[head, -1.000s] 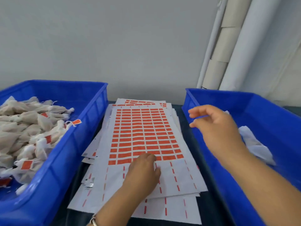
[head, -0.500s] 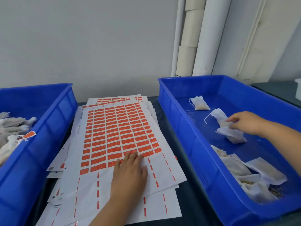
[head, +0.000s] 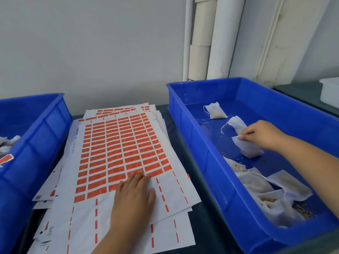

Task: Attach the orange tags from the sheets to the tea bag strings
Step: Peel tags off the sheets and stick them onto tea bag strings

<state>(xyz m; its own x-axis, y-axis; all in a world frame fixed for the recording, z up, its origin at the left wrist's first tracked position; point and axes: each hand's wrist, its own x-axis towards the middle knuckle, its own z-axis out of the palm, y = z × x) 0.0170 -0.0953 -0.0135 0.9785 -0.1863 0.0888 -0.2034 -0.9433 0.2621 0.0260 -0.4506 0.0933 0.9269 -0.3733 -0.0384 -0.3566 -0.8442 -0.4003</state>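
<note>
At the far left, a blue bin (head: 33, 136) holds finished tea bags, one orange tag (head: 6, 159) showing at its edge. Next to it on the dark surface (head: 207, 208) lies a loose stack of sheets (head: 117, 158), the top one covered in rows of orange tags (head: 119, 143). The left hand (head: 134, 197) rests flat on the near part of that top sheet, fingers straight, fingertips touching the lowest orange row, gripping nothing. To the right, a second blue bin (head: 194, 136) holds untagged bags: one at the far end, a heap at the near end. Between these, the right hand (head: 260, 134) pinches a white tea bag (head: 245, 145) by its upper edge; its string (head: 224, 128) trails off to the left.

The bag looks light, soft and floppy, likely to sag and spill grains, so taking it near the string end seems wise. The tags are thin stickers, best peeled from a corner.

Compared with half a second ago, the right hand has closed on the bag and the left hand has hardly moved.
</note>
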